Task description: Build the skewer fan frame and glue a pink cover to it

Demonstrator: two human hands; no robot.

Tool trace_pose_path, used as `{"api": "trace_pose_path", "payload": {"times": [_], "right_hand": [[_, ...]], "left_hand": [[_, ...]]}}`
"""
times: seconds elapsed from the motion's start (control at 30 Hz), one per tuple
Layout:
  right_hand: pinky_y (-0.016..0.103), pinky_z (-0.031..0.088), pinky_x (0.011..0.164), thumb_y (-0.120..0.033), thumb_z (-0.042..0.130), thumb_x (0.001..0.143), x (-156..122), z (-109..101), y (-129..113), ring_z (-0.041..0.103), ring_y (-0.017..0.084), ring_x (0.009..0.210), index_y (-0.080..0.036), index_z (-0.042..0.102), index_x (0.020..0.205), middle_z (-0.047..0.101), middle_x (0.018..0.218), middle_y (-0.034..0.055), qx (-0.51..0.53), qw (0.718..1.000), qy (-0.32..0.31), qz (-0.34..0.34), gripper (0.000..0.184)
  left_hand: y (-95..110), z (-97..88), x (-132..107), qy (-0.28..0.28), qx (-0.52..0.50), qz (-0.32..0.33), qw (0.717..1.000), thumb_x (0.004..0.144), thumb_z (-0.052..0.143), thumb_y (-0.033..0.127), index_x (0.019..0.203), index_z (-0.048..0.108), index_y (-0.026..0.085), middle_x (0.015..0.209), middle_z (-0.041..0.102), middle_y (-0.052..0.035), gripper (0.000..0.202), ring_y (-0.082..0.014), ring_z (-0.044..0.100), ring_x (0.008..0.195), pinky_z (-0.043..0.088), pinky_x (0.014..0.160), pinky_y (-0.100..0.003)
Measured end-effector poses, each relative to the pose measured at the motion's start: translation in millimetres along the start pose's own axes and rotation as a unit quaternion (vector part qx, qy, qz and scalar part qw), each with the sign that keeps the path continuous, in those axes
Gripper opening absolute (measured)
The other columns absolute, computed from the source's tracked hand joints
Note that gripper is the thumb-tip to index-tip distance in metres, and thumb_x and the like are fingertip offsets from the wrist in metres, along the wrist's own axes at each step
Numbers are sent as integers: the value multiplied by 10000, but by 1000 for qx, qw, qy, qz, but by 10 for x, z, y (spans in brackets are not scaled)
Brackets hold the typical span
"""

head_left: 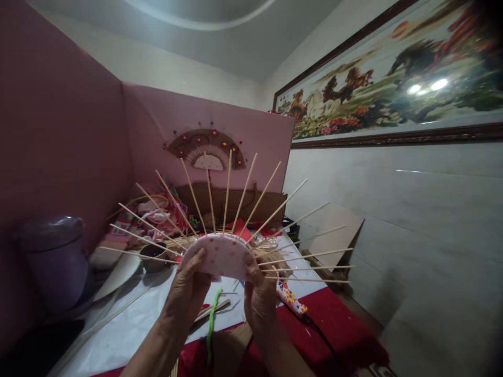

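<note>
I hold up a white half-disc (223, 255) dotted with red, with several thin wooden skewers (243, 193) fanning out from its curved edge. My left hand (187, 290) grips its lower left corner, thumb on the face. My right hand (258, 296) grips the lower right corner the same way. A green pipe cleaner (212, 319) hangs below, between my wrists. The piece is raised above the table, facing me.
A red cloth (334, 335) and white paper (129, 324) cover the table. A flowered tool handle (290, 299) lies right of my hands. A purple lidded pot (55, 259) stands at left. A finished brown fan (206, 149) hangs on the pink partition. Craft clutter lies behind.
</note>
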State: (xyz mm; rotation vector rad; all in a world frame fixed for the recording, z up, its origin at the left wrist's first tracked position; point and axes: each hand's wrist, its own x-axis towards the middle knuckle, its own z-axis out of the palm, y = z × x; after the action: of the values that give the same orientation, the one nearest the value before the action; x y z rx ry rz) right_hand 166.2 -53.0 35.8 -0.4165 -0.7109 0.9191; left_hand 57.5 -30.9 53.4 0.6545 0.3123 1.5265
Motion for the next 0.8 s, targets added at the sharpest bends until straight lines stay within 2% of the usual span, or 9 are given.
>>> {"api": "trace_pose_path", "payload": {"times": [0.1, 0.27, 0.37, 0.5, 0.63, 0.7, 0.8], "right_hand": [[278, 472, 653, -249, 688, 662, -23, -1, 33, 587, 136, 635, -191, 629, 716, 649, 677, -24, 7, 1000, 23, 4, 98], [278, 481, 688, -264, 679, 670, -49, -17, 106, 608, 145, 683, -215, 655, 771, 679, 726, -19, 5, 999, 18, 26, 115], [292, 471, 746, -252, 666, 688, -76, 5, 123, 607, 144, 709, -197, 652, 812, 680, 755, -6, 7, 999, 27, 29, 136], [298, 469, 757, -247, 644, 713, -135, 94, 136, 603, 152, 740, -191, 646, 813, 675, 762, 7, 10, 998, 33, 49, 115], [311, 469, 776, -265, 642, 714, -168, 163, 202, 604, 168, 773, -212, 633, 757, 667, 770, 7, 16, 998, -8, 62, 69], [319, 477, 751, -344, 616, 733, -201, 115, 250, 601, 181, 773, -210, 631, 795, 662, 790, 26, -9, 997, -35, 66, 149], [283, 480, 592, -458, 610, 711, -330, -83, 253, 583, 166, 634, -189, 627, 809, 646, 719, 35, -114, 985, -43, 124, 287]], "left_hand": [[4, -43, -11, -2, 0, 4, 1000, 637, 703, 168, 806, 673, 146, 725, 691, -26, 172, -122, 613, 631, 525, 560, -211], [-24, -143, -12, 24, -15, 12, 1000, 624, 717, 168, 817, 673, 161, 762, 701, -23, 198, -127, 624, 678, 529, 628, -226], [-71, -185, -26, 37, -29, 3, 999, 631, 717, 175, 865, 663, 177, 795, 699, -19, 240, -136, 626, 730, 523, 657, -232], [-134, -182, -92, 66, -20, -21, 997, 594, 741, 172, 798, 655, 160, 761, 687, -19, 221, -156, 621, 771, 507, 714, -249], [-143, -147, -154, 96, 7, -32, 995, 557, 741, 114, 766, 639, 157, 730, 668, -5, 237, -156, 612, 761, 499, 734, -267], [-117, -140, -159, 106, 25, -15, 994, 567, 727, 116, 743, 626, 167, 709, 652, 11, 209, -153, 607, 758, 497, 719, -263], [-58, -137, -144, 108, 73, 19, 991, 553, 725, 111, 684, 611, 169, 665, 631, 28, 183, -131, 591, 680, 496, 656, -234]]}}
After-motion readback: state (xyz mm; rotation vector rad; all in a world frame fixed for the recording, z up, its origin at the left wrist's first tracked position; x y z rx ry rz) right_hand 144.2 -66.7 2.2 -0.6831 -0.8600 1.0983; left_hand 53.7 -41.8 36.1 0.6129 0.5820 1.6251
